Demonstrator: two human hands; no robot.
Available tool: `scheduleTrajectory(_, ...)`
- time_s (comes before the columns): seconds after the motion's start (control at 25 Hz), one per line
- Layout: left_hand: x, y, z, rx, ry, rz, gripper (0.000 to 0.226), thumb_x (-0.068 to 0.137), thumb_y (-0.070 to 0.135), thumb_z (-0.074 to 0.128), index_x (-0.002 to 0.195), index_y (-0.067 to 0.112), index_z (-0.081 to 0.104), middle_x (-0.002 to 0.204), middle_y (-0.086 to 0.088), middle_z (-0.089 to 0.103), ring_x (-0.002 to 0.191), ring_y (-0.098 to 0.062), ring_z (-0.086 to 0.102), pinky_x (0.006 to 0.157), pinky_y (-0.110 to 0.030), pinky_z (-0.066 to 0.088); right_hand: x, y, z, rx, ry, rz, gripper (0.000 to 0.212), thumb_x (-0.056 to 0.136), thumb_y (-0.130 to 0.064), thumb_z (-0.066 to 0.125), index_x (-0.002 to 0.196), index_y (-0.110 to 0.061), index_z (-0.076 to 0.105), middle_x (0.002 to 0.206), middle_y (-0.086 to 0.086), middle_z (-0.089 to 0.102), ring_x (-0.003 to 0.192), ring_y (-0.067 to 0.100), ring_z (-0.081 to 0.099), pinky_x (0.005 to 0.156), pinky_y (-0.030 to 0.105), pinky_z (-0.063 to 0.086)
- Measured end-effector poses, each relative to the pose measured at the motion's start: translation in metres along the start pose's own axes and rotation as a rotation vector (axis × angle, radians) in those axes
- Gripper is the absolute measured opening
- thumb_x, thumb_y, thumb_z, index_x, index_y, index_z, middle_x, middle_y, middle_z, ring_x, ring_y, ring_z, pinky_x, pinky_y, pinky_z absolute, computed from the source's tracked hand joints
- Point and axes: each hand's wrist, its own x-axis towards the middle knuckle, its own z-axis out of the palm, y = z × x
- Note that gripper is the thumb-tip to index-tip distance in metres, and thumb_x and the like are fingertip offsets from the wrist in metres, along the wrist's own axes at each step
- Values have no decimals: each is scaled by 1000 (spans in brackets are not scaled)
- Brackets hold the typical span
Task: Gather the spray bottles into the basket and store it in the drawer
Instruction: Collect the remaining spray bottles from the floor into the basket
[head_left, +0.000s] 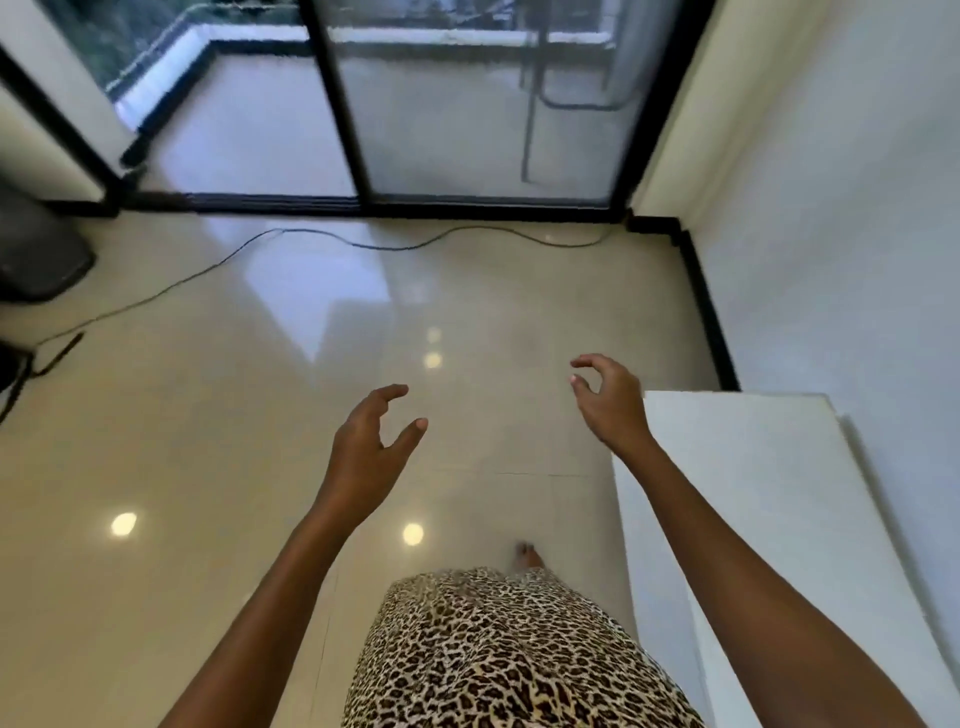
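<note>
No spray bottle, basket or drawer front shows in the head view. My left hand (371, 441) is held out over the glossy floor with its fingers loosely curled and nothing in it. My right hand (605, 397) hangs to the right at about the same height, fingers loosely curled and holding nothing, just beside the near-left corner of a white cabinet top (753, 493).
A glossy cream tiled floor (260, 441) spreads ahead. A black-framed sliding glass door (343, 114) closes the far side. A black cable (208, 270) trails across the floor to dark equipment (36, 260) at the left. A white wall (831, 208) runs along the right.
</note>
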Motion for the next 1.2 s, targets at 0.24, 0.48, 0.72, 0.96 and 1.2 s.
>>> scheduleTrajectory(0.24,-19,-74,-59,-75,223,-284,40,86,24,59,125,18,50,135,-7,50,127,-21,43,90,-26,41,26,-74,111,-26,-344,-165,21,88,-10,55,108,-6,62,119,13,63,116,28,53,100,35,39)
scheduleTrajectory(0.48,-17,-132,-95,-117,391,-556,38,87,20,59,123,16,51,134,-7,52,125,-22,45,92,-28,39,33,-128,211,-18,-621,-239,22,89,-12,55,110,-9,61,121,12,62,116,25,53,97,31,40)
scheduleTrajectory(0.72,-29,-179,-120,-180,559,-762,39,86,21,60,123,15,51,130,-7,54,121,-24,48,97,-35,39,18,-169,305,-147,-925,-340,24,91,-12,53,115,-11,59,126,10,59,120,25,51,97,29,40)
scheduleTrajectory(0.96,-52,-255,-140,-221,556,-905,38,85,18,61,121,10,53,129,-11,56,121,-27,50,97,-36,39,-17,-182,390,-331,-1129,-403,26,92,-13,52,116,-10,59,127,12,59,117,27,54,95,32,42)
scheduleTrajectory(1.2,-58,-373,-144,-122,336,-940,38,85,19,60,121,11,52,129,-12,55,119,-28,50,95,-37,38,-62,-139,492,-476,-1213,-271,26,91,-11,52,116,-8,59,125,14,60,110,28,57,92,35,47)
